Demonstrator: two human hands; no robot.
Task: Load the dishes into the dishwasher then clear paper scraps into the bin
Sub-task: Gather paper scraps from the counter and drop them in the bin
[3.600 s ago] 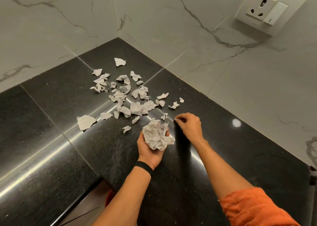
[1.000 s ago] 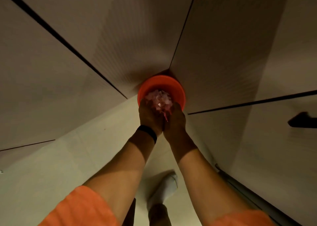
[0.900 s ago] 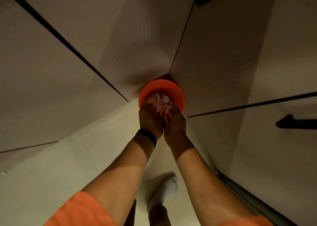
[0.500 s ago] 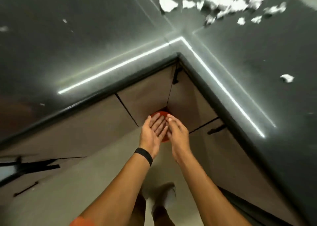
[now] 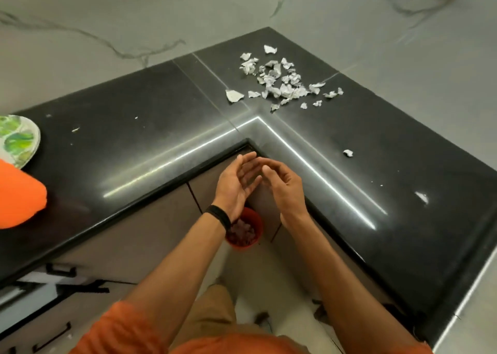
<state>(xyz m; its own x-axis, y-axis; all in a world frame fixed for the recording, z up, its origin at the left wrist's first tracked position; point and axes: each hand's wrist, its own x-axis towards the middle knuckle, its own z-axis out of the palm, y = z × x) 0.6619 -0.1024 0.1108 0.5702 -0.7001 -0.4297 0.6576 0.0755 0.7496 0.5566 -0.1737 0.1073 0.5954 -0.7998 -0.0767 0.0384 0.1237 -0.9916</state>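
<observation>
Several torn paper scraps (image 5: 282, 82) lie in a loose heap at the back corner of the black countertop (image 5: 139, 127). A single scrap (image 5: 348, 153) sits apart, nearer the front edge on the right. On the floor in the inner corner stands an orange bin (image 5: 256, 222) with crumpled paper inside. My left hand (image 5: 238, 184) and my right hand (image 5: 281, 185) hover empty just above the counter's inner corner, palms facing each other, fingers relaxed.
A plate with a green leaf pattern (image 5: 18, 138) rests on the counter at the far left, beside an orange object (image 5: 18, 192). Beige cabinet fronts with black handles (image 5: 78, 286) run under the counter. Marble walls close the corner behind.
Both hands let the paper wad fall into the orange bin, then rose empty from the bin up to counter level. The view lifted back to the countertop.
</observation>
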